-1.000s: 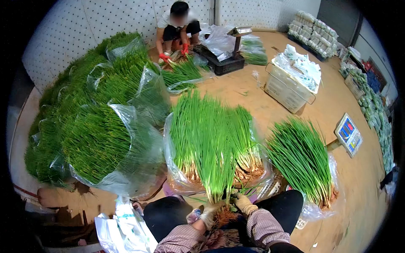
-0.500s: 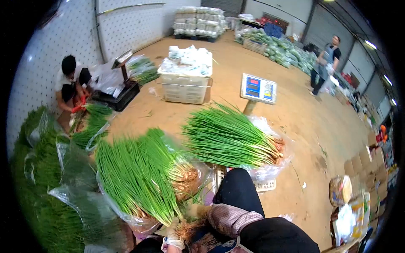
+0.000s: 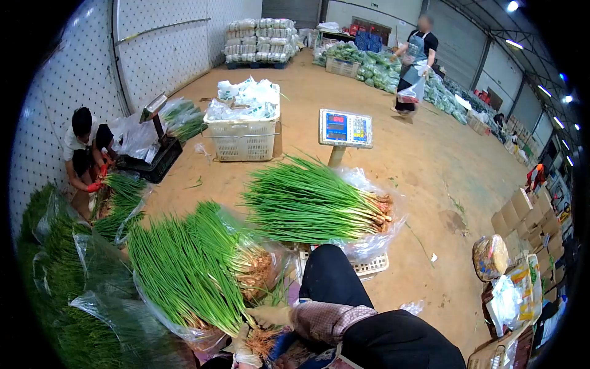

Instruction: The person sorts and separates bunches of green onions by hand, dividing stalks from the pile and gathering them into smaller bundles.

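Observation:
My left hand (image 3: 244,352), in a pale glove, is closed round the lower stalks of some scallions (image 3: 236,310) at the bottom of the view, beside their brown roots (image 3: 262,342). My right hand (image 3: 270,315), gloved in tan below a checkered sleeve, has its fingers closed at the same stalks, just above the roots. These stalks lie against a large heap of scallions (image 3: 178,270) on clear plastic. Beyond my knee, another pile of scallions (image 3: 313,203) rests in plastic at the scale, over a white crate (image 3: 372,264).
The scale display (image 3: 345,128) stands behind that pile. A white basket (image 3: 243,138) holds plastic bags. Bagged greens (image 3: 92,295) fill the left side, where a red-gloved person (image 3: 86,144) handles scallions. A person in an apron (image 3: 418,61) stands farther back. Cardboard boxes (image 3: 513,209) are at right.
The view has turned slightly right and up. The aproned person has come nearer, carrying a bag. My right hand has shifted slightly left towards the stalks; my left hand keeps its hold.

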